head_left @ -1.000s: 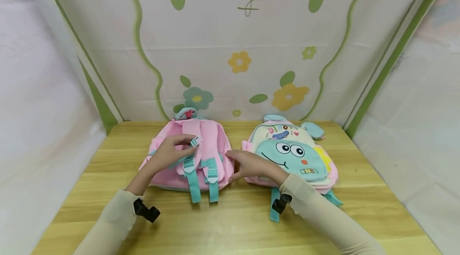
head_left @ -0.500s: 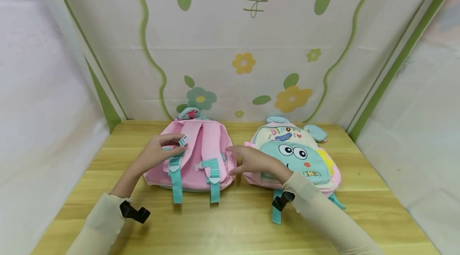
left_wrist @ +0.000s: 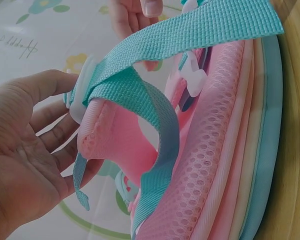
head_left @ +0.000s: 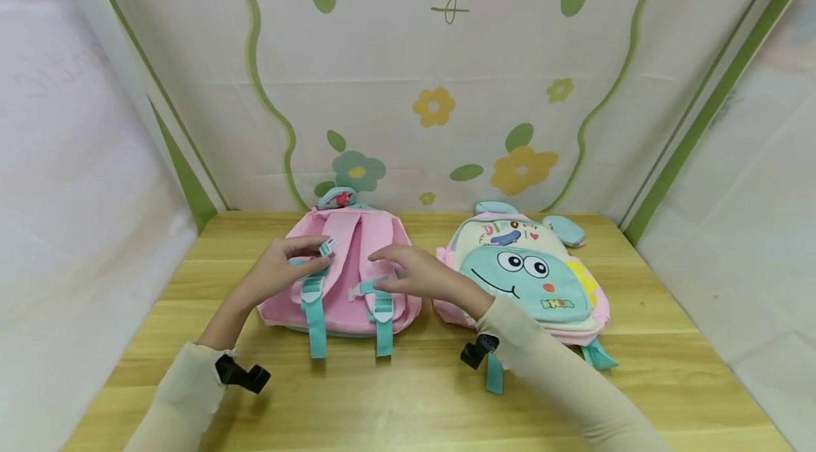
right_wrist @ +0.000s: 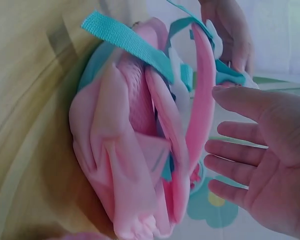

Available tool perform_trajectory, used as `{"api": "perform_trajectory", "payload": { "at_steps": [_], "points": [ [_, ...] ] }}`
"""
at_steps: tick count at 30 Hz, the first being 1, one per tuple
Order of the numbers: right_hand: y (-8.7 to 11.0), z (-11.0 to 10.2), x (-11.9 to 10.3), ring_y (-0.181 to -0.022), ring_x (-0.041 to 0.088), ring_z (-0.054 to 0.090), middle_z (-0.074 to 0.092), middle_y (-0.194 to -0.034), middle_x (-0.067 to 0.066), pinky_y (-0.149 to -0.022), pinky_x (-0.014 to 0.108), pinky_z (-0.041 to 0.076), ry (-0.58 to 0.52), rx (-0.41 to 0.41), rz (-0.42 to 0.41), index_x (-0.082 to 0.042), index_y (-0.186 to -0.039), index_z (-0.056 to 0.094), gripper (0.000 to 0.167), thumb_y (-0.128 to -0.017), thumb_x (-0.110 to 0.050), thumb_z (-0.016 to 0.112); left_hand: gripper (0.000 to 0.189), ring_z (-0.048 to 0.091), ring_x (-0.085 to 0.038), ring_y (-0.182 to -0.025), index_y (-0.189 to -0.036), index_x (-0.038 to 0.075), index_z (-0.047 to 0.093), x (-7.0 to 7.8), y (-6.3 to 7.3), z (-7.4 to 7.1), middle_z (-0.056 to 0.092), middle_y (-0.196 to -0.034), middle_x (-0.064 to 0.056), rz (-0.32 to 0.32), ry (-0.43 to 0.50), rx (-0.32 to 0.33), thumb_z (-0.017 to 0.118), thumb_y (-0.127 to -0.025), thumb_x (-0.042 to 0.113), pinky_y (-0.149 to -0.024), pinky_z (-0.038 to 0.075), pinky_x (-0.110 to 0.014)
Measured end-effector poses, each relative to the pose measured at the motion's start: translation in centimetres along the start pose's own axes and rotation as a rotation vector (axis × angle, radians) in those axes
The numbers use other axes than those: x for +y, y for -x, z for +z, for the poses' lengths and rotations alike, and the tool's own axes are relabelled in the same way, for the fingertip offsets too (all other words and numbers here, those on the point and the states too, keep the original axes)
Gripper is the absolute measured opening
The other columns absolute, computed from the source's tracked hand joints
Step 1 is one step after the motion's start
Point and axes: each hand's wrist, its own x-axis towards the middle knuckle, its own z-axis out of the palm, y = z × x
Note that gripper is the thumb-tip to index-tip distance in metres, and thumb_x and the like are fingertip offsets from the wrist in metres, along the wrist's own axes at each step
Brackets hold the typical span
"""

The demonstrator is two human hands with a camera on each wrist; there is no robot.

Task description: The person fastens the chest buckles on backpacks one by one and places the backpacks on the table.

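Note:
A pink backpack [head_left: 349,319] lies with its padded shoulder straps up, teal webbing ends hanging over its lower edge. My left hand [head_left: 275,269] pinches a white plastic buckle [head_left: 328,246] on teal webbing, lifting the left shoulder strap [head_left: 340,246] off the back panel. In the left wrist view, the teal webbing [left_wrist: 140,50] loops past the fingers. My right hand [head_left: 421,271] hovers over the right shoulder strap [head_left: 377,239] with fingers extended and nothing in them. Close to its fingertips, a second white buckle piece [head_left: 355,293] sits on that strap's teal webbing.
A second backpack [head_left: 529,275] with a teal cartoon face lies front up to the right, beneath my right forearm. Both bags rest on a wooden table [head_left: 408,402]. A flower-printed cloth [head_left: 382,69] stands behind and at the sides.
My left hand has moved left with its buckle, spreading the two shoulder straps apart. My right hand has shifted left from the bag's side to over the right strap.

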Motion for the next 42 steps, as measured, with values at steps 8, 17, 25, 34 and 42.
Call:
{"api": "perform_trajectory", "payload": {
  "at_steps": [8,17,25,34,42],
  "points": [
    [-1.8,2.1,-1.0,-0.120,0.016,0.064,0.070,-0.129,0.006,-0.105,0.033,0.051,0.031,-0.066,-0.055,-0.004,-0.131,0.067,0.040,-0.097,-0.024,0.072,0.038,0.066,-0.021,-0.109,-0.132,0.010,0.069,0.1,-0.2,0.1,0.074,-0.119,-0.007,0.040,-0.011,-0.015,0.072,-0.096,0.022,-0.098,0.055,-0.039],
    [-2.4,3.1,-0.9,-0.114,0.013,0.067,0.075,-0.119,0.001,-0.102,0.028,0.052,0.107,-0.079,-0.007,-0.010,-0.120,0.075,0.028,-0.094,-0.021,0.075,0.039,0.066,-0.013,-0.106,-0.133,0.011,0.068,0.1,-0.7,0.0,0.074,-0.120,-0.005,0.057,-0.008,-0.026,0.073,-0.096,0.022,-0.099,0.054,-0.042],
    [-2.9,4.4,-1.3,-0.108,0.009,0.069,0.077,-0.112,-0.003,-0.094,0.024,0.054,0.222,-0.073,0.003,-0.015,-0.112,0.079,0.023,-0.092,-0.026,0.078,0.040,0.066,-0.017,-0.107,-0.133,0.013,0.068,0.0,-1.1,0.0,0.073,-0.121,-0.004,0.046,0.008,-0.051,0.074,-0.095,0.022,-0.098,0.055,-0.035],
    [-3.2,5.2,-1.4,-0.104,0.009,0.069,0.077,-0.109,-0.006,-0.089,0.024,0.055,0.278,-0.040,0.031,-0.017,-0.109,0.079,0.022,-0.091,-0.029,0.079,0.041,0.065,-0.021,-0.108,-0.135,0.012,0.067,0.0,-1.4,0.1,0.072,-0.121,-0.007,0.057,-0.005,-0.068,0.073,-0.096,0.023,-0.100,0.053,-0.051],
    [-2.8,5.6,-0.5,-0.104,0.012,0.068,0.075,-0.110,-0.003,-0.095,0.026,0.054,0.378,0.043,-0.086,-0.014,-0.104,0.079,0.024,-0.090,-0.033,0.079,0.041,0.065,-0.020,-0.106,-0.134,0.013,0.068,-0.2,-1.2,0.1,0.072,-0.118,-0.005,0.035,0.013,-0.072,0.074,-0.095,0.023,-0.095,0.054,-0.028]
  ]
}}
